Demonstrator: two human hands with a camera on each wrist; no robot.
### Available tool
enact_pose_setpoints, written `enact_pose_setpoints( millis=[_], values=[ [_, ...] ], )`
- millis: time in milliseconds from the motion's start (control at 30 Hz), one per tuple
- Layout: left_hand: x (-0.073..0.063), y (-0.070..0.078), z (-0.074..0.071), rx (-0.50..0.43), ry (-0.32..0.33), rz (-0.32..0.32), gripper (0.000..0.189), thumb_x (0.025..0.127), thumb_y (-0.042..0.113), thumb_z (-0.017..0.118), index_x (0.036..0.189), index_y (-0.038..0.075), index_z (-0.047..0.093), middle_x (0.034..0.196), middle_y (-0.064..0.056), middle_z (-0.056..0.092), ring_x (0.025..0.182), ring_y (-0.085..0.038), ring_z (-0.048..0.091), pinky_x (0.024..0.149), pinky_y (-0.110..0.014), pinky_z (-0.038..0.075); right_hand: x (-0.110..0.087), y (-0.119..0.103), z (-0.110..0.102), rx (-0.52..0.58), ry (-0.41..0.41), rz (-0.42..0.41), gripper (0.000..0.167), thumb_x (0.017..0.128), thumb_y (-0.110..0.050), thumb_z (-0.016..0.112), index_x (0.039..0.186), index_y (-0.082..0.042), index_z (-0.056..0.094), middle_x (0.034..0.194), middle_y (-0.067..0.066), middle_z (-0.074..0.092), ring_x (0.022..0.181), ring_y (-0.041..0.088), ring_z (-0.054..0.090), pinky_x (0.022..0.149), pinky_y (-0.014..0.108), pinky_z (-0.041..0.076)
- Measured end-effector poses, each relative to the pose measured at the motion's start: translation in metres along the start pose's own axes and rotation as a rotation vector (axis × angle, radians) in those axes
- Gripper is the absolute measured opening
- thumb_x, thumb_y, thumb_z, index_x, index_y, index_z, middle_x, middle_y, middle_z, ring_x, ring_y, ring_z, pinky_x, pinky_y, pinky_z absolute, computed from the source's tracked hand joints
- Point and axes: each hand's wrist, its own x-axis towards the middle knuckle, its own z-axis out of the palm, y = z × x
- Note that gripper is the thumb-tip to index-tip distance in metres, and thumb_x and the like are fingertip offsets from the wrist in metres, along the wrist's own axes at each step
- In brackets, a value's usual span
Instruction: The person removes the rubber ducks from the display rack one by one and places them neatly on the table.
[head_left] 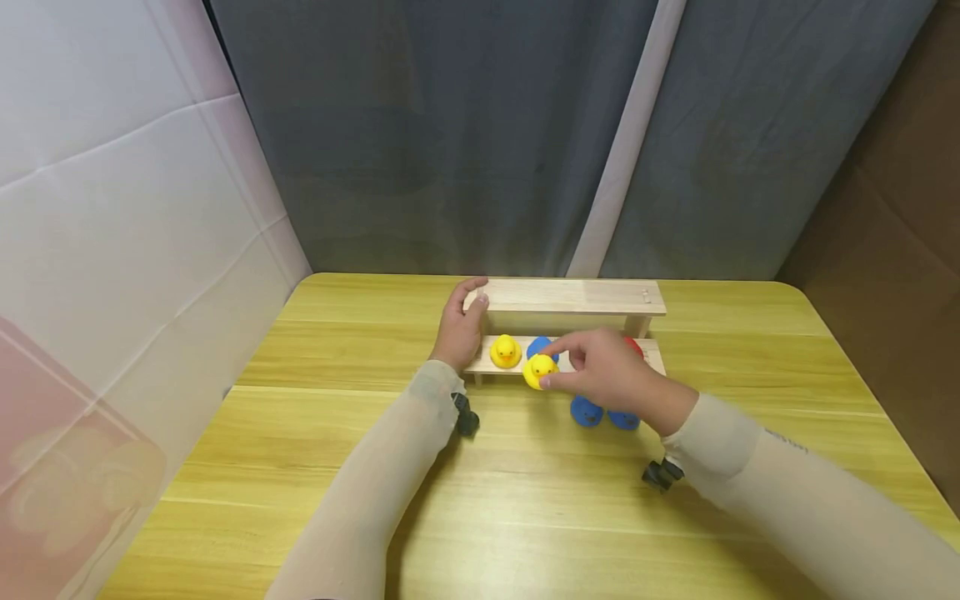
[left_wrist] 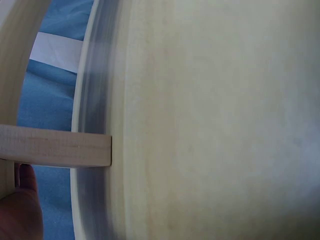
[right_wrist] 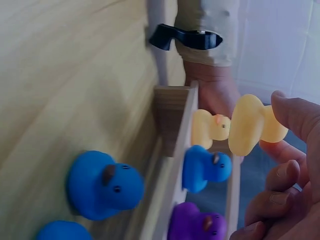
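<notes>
My right hand (head_left: 611, 367) pinches a yellow rubber duck (head_left: 537, 372) between thumb and fingers, in front of a two-tier wooden rack (head_left: 570, 294). At the rack's left end, my left hand (head_left: 456, 332) grips the upper board. On the lower board sit another yellow duck (head_left: 506, 352), a blue duck (head_left: 539, 345) and a red duck (head_left: 634, 347), partly covered by my right hand. The right wrist view also shows a purple duck (right_wrist: 192, 223) beside the blue one. In the left wrist view, fingers (left_wrist: 27, 180) of my left hand show near a wooden post.
Two blue ducks, one nearer the middle (head_left: 586, 412) and one to its right (head_left: 624, 419), stand on the wooden table (head_left: 525, 517) before the rack. A grey curtain (head_left: 450, 150) hangs behind, a white cloth (head_left: 135, 183) at left, a brown panel (head_left: 885, 225) at right.
</notes>
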Motion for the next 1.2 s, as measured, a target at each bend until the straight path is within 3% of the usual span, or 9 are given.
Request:
enact_pose_setpoints(
  millis=[267, 433, 700, 1200],
  values=[
    [-0.001, 0.0, -0.001, 0.029, 0.003, 0.009, 0.038, 0.111, 0.028, 0.05, 0.147, 0.017, 0.057, 0.158, -0.002, 0.049, 0.149, -0.022, 0.04, 0.127, -0.048, 0.028, -0.005, 0.011, 0.011, -0.023, -0.02, -0.01, 0.037, 0.086, -0.031, 0.088, 0.12, -0.019, 0.08, 0.063, -0.003, 0.043, 0.056, 0.015, 0.039, 0.048, 0.025, 0.029],
    [-0.001, 0.0, -0.001, 0.024, 0.002, 0.002, 0.038, 0.111, 0.028, 0.05, 0.147, 0.018, 0.057, 0.159, -0.001, 0.048, 0.15, -0.023, 0.039, 0.127, -0.048, 0.028, -0.009, 0.017, 0.016, -0.023, -0.031, 0.025, 0.037, 0.086, -0.032, 0.088, 0.12, -0.02, 0.08, 0.064, -0.002, 0.043, 0.056, 0.016, 0.039, 0.048, 0.024, 0.028],
    [-0.002, 0.002, 0.0, 0.01, -0.004, -0.029, 0.042, 0.113, 0.024, 0.047, 0.152, 0.011, 0.052, 0.164, -0.007, 0.043, 0.155, -0.028, 0.034, 0.129, -0.05, 0.023, -0.012, 0.026, 0.026, -0.08, -0.035, 0.059, 0.043, 0.086, -0.033, 0.088, 0.125, -0.017, 0.078, 0.065, -0.001, 0.047, 0.059, 0.016, 0.042, 0.051, 0.025, 0.031],
    [-0.002, 0.0, -0.001, 0.019, -0.003, 0.012, 0.036, 0.111, 0.029, 0.05, 0.146, 0.021, 0.058, 0.158, 0.0, 0.049, 0.15, -0.022, 0.04, 0.126, -0.048, 0.03, -0.013, 0.039, 0.041, -0.168, -0.009, 0.018, 0.043, 0.088, -0.034, 0.086, 0.127, -0.021, 0.078, 0.064, -0.005, 0.046, 0.058, 0.014, 0.041, 0.057, 0.028, 0.035]
  ],
)
